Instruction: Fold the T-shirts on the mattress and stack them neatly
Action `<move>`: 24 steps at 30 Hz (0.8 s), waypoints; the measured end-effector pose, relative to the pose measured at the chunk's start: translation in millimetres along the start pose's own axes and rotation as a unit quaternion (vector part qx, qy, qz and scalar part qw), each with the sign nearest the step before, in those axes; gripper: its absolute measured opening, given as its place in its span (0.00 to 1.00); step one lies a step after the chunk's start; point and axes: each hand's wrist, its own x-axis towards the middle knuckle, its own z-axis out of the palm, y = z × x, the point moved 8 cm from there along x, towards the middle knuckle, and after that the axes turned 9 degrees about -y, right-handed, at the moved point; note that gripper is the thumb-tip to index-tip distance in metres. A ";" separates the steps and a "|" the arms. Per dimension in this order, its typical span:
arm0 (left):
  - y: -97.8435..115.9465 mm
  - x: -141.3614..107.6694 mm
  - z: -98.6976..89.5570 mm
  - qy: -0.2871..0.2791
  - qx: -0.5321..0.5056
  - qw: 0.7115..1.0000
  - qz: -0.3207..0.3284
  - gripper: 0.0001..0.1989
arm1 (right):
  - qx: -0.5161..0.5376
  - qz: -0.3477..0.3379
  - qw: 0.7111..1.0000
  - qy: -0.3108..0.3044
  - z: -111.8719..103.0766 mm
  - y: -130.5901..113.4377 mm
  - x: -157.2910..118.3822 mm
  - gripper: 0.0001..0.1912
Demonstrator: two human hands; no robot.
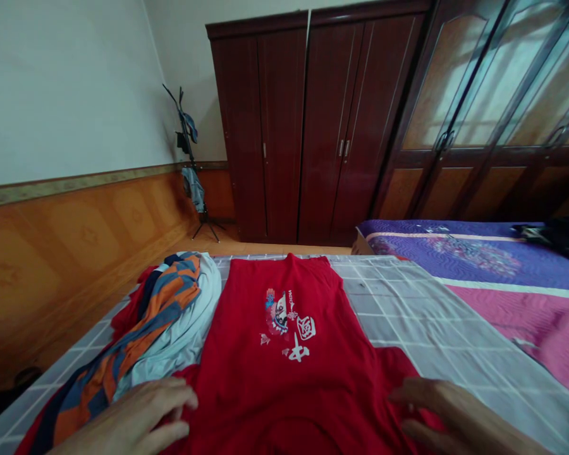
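A red T-shirt [246, 360] lies spread on the grey checked bed sheet [389, 297]. Its neckline is nearest me and its hem points away; white lettering and a colourful printed figure are on the chest. My left hand [140, 414] is over the shirt's left sleeve, fingers slightly bent, with a gap between thumb and forefinger. On the opposite side my right hand [450, 411] is at the right sleeve, thumb and fingers likewise apart. Whether the fingertips touch the cloth I cannot tell.
Beside the shirt on the left lies a heap of clothes, including an orange-and-blue checked garment [171, 306] and a pale one [189, 335]. A second bed with a purple and pink cover [478, 253] stands right. Dark wardrobes [284, 133] and a coat stand [189, 148] are behind.
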 end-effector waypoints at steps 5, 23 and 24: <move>28.8 95.1 -34.0 -0.002 0.026 0.998 0.050 0.12 | -0.041 0.016 0.999 -0.008 -29.2 -10.5 77.7 0.12; -20.9 304.8 -2.1 0.214 0.095 0.969 -0.079 0.23 | 0.003 0.279 0.952 0.128 -90.5 89.4 279.5 0.15; -22.4 305.1 -2.5 0.220 0.096 0.968 -0.076 0.23 | -0.002 0.292 0.946 0.138 -87.5 92.3 285.1 0.15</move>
